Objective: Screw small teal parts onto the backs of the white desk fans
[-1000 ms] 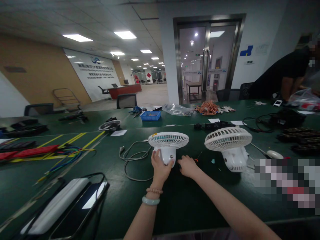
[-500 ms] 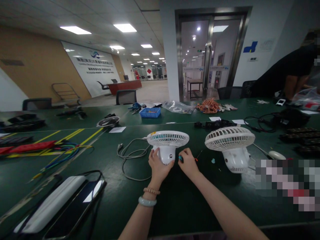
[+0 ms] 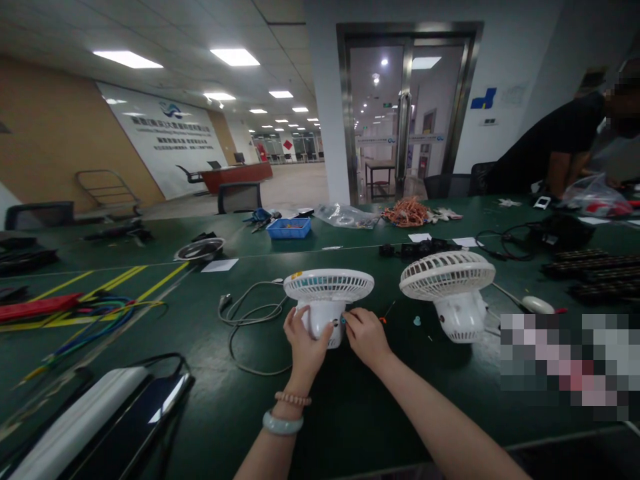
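Note:
A white electric fan [image 3: 329,285] stands grille-up on the green table in front of me. My left hand [image 3: 306,347] is closed around the left side and front of its motor housing, thumb across the front by a dark hole. Between thumb and fingers, my right hand [image 3: 369,340] pinches a small teal knob [image 3: 343,321] against the housing's right side. Whether the knob sits in an opening there cannot be made out. The fan's grey cord [image 3: 235,327] lies looped at the left. A second white fan [image 3: 447,277] stands tilted to the right.
Right of my hand lie a thin rod with an orange end [image 3: 384,320] and a pale teal piece [image 3: 417,321]. A blue bin [image 3: 289,229] and a metal bowl [image 3: 200,249] stand farther back. A phone [image 3: 135,427] lies front left. Across the table a person [image 3: 550,150] leans over.
My right hand has moved left with the teal knob, from beside the fan to its housing. My left hand keeps its hold. The whole view has shifted slightly.

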Demonstrator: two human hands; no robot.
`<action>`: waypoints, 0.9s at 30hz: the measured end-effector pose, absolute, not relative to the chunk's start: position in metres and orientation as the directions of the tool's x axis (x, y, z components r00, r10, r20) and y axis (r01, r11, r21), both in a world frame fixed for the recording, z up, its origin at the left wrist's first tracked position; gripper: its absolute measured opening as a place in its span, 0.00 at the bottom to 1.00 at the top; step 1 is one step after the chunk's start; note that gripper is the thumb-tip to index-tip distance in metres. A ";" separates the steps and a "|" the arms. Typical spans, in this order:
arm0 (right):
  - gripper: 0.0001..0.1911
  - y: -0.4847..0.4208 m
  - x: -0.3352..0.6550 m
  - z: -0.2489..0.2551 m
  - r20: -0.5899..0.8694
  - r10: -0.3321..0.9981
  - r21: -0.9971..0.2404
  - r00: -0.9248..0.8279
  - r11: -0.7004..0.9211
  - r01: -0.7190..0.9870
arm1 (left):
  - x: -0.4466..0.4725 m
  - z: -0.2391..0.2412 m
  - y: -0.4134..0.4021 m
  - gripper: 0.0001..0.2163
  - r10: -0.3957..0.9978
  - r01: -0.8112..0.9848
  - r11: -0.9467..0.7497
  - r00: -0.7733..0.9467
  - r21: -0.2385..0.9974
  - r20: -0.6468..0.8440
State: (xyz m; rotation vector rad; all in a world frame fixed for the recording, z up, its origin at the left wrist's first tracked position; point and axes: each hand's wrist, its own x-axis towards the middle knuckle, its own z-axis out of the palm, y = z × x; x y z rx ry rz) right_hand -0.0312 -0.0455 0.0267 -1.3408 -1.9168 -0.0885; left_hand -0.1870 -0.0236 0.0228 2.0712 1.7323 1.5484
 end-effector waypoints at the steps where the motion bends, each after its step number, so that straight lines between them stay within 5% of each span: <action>1: 0.15 -0.046 -0.032 0.028 0.624 0.767 -0.348 -0.147 0.442 0.827 | -0.186 0.023 -0.022 0.28 0.751 0.731 -0.378 -0.116 0.568 0.650; 27: 0.08 -0.047 -0.022 0.041 0.639 0.717 -0.270 -0.278 0.548 0.792 | -0.174 0.016 -0.009 0.28 0.671 0.728 -0.413 -0.163 0.547 0.723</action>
